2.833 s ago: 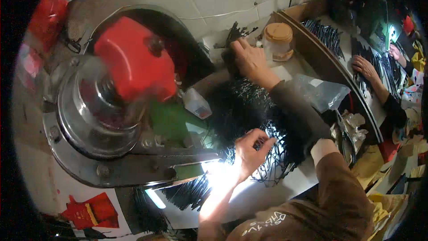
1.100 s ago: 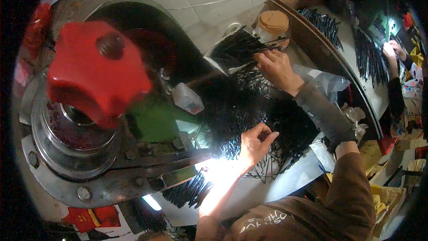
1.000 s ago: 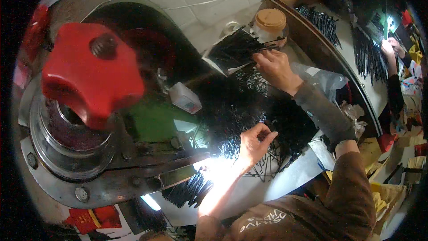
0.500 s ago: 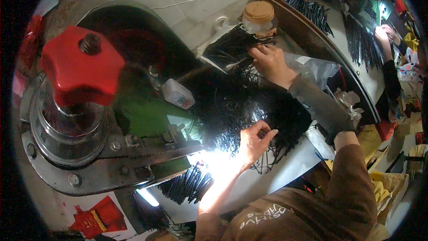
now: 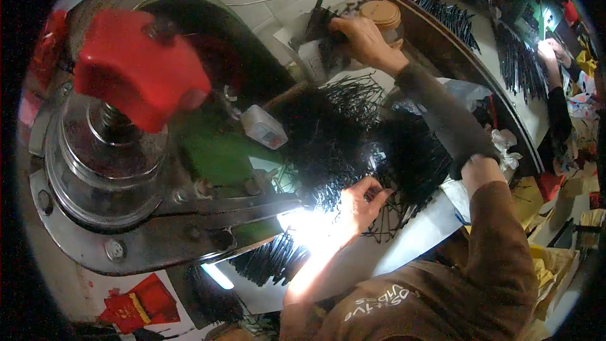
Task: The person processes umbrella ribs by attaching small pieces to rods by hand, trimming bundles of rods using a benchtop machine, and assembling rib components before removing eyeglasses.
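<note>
1. While the left hand [image 5: 360, 205] rests on the white tabletop [image 5: 404, 249] at the near edge of a heap of thin black pins [image 5: 366, 145], its fingers are curled together, pinching a few of those pins between thumb and fingertips.
2. Right hand [image 5: 365, 41]: reached out to the far side of the tabletop, closed around a bundle of black pins [image 5: 325, 28] that lies on a pale card or tray [image 5: 300, 50] by the tiled wall; the bundle sticks out to the left of the fist.
3. Heap of thin black pins: spread across the middle of the tabletop, between the two hands and under the dark-sleeved right forearm [image 5: 442, 113].
4. Second, smaller cluster of black pins [image 5: 271, 259]: at the near left, just below a strong glare on the tabletop.
5. Press machine [image 5: 164, 215]: grey metal body to the left of the heap, with a green part in the middle and a large red star-shaped knob [image 5: 139, 66] on a threaded spindle on top.
6. Round jar with a tan lid [image 5: 382, 16]: just beside the right hand, on its far side.
7. Wooden bench [image 5: 454, 44]: behind the jar, carrying further rows of black pins [image 5: 451, 16].
8. Another person's hand [image 5: 548, 50]: at the far right, on that bench, well apart from the wearer's hands.
</note>
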{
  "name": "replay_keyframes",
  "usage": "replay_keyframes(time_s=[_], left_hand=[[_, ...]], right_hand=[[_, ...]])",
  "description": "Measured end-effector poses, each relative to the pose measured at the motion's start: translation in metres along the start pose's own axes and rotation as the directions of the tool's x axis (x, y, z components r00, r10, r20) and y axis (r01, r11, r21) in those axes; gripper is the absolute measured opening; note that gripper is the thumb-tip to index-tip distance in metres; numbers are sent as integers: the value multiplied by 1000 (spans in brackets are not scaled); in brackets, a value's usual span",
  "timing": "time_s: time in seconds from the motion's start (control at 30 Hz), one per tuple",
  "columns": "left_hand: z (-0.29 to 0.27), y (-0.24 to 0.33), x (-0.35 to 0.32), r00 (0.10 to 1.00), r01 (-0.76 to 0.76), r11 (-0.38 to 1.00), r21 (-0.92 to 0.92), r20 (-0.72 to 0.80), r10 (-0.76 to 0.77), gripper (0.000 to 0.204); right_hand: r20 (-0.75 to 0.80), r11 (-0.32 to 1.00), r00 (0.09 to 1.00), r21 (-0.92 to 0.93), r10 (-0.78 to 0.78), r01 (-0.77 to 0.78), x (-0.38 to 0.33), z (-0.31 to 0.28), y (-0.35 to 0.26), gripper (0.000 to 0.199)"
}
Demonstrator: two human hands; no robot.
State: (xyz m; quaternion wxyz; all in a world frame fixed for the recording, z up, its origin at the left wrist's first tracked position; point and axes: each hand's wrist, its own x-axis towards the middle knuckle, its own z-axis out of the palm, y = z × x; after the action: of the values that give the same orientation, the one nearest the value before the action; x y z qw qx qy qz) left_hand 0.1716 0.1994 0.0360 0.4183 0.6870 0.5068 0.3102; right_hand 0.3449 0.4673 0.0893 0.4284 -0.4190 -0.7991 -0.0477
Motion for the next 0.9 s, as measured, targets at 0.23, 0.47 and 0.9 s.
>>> replay_keyframes(time_s=[0.23, 0.47, 0.9], left_hand=[[-18, 27, -13, 984, 160, 987, 10, 73, -160, 17], [-20, 46, -24, 1000, 15, 986, 165, -11, -13, 21], [-16, 32, -43, 996, 70, 991, 117, 52, -76, 16]], right_hand=[[-109, 989, 986, 54, -128, 134, 44, 47, 17, 32], [70, 999, 997, 32, -12, 9, 62, 63, -2, 34], [-29, 987, 992, 103, -122, 125, -16, 35, -93, 39]])
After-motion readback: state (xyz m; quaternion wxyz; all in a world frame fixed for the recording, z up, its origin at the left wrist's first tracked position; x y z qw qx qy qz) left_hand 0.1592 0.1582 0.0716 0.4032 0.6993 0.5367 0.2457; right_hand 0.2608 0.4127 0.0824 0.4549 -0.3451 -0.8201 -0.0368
